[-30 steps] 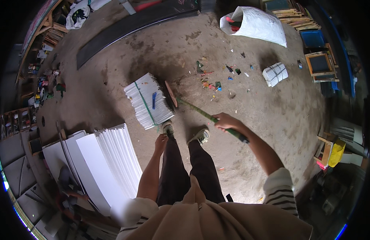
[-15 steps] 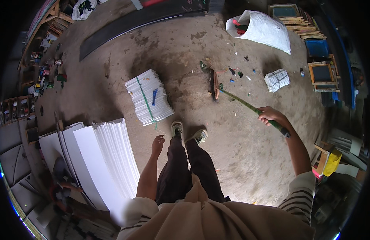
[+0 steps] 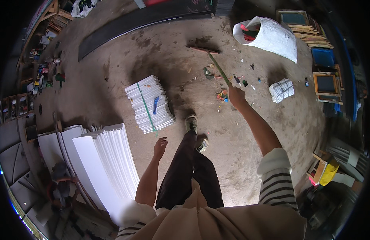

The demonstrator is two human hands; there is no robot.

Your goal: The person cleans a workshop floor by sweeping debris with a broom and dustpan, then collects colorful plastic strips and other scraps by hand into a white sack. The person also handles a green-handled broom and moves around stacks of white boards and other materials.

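Observation:
My right hand (image 3: 236, 96) is closed round the green handle of a broom (image 3: 220, 69). Its reddish-brown head (image 3: 203, 50) lies on the floor farther ahead, turned crosswise. Scraps of litter (image 3: 223, 95) and dark bits are scattered on the floor around the handle and beside the hand. My left hand (image 3: 160, 147) hangs at my side, empty, with its fingers loosely bent and apart. Just beyond it lies a stack of white sheets (image 3: 149, 105) tied with green cord, with a blue cutter-like tool (image 3: 156, 105) on top.
A large pile of white boards (image 3: 109, 160) stands at my left, with a person (image 3: 65, 186) beyond it. Ahead lie a dark sheet (image 3: 145, 22) and an open white sack (image 3: 269, 38). A tied white bundle (image 3: 281, 90) and wooden frames (image 3: 326, 83) are at the right.
My right hand has swung left and forward with the broom; its head has moved farther ahead and turned crosswise. A colourful litter clump now shows by the hand. My feet have shifted.

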